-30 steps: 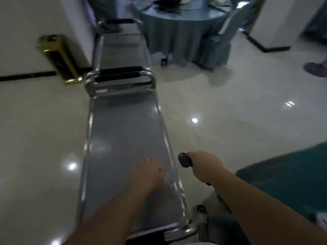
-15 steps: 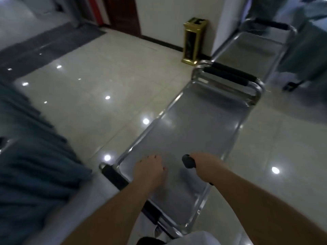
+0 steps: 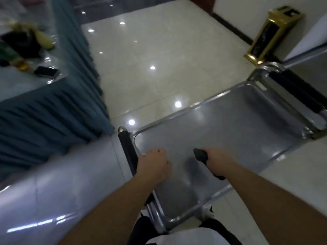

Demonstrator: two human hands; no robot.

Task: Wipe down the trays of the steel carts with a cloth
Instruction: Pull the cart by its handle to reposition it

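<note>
Pale glossy tile floor w/ ceiling-light glints fills most of view. Left: desk under glossy clear cover, pleated teal skirt hanging off its edge; top holds a dark phone-like slab, a green bottle w/ gold cap lying down, plus blurred dark & yellowish stuff, can't ID. Lower left, a blurred pale-grey glossy surface, can't tell what.

Steel cart tray runs diagonally from bottom centre to right edge, flat bed bare, raised shiny rim. Black-padded handle bar at near-left end, another black-padded handle at far end. Second steel tray just beyond, upper right. Gold & black bin stands by the wall, near that far end.

Left hand: palm down over tray's near-left corner, just beside the near handle, fingers bent downward onto the steel, nothing visibly gripped; no cloth seen under it. Right hand: fist curled round a small dark object, poking out past the thumb side, held over the tray — blurred, can't tell if it's the cloth. Both forearms bare.
</note>
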